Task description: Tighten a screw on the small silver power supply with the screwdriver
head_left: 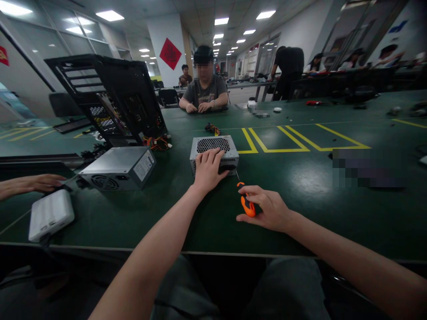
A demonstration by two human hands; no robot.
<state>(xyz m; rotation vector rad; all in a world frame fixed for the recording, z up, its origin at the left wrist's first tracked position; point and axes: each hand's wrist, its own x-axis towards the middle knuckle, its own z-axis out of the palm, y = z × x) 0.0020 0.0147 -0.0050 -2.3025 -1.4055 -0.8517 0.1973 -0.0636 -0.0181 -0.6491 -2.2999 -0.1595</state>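
A grey metal computer power supply [230,143] with a honeycomb vent on top sits on the green table in front of me. My left hand [209,168] rests on it, fingers stretched over the vent and thumb apart along the near edge. In my right hand [267,208] is a screwdriver [248,206] with an orange and black handle, gripped between thumb and fingers. Its thin shaft points away from me, and the tip is at the near right corner of the power supply. Whether the tip sits in a screw is too small to tell.
Left of me stand a second power supply [113,164], an open black computer case [123,98] with loose cables [156,142], and a white box [51,215]. Another person's hand [36,181] reaches in there. Across the table sits a person [205,91]. Yellow tape lines [283,150] mark the tabletop.
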